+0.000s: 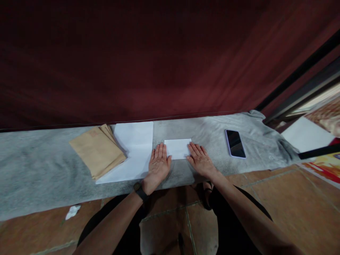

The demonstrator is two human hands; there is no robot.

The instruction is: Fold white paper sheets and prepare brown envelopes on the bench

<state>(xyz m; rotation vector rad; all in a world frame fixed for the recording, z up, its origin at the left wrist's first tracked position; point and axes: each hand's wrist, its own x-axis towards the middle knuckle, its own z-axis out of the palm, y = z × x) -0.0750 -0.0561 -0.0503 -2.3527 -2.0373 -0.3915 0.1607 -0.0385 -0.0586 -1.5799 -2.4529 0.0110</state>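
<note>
A small white rectangle of paper [177,148], seemingly folded, lies flat on the grey cloth between my hands. My left hand [159,163] rests palm down at its left end, fingers stretched out and touching its edge. At the right end, my right hand [200,161] lies flat too, with its fingertips over the paper's edge. Neither hand grasps anything. Left of my left hand are large white sheets [136,148], partly covered by a stack of brown paper envelopes [98,150].
The grey cloth [47,170] covers a long, narrow surface before a dark red curtain [148,63]. A phone [235,143] in a lilac case lies to the right. A crumpled white scrap [72,211] is on the tiled floor [287,198]. Black bars stand at far right.
</note>
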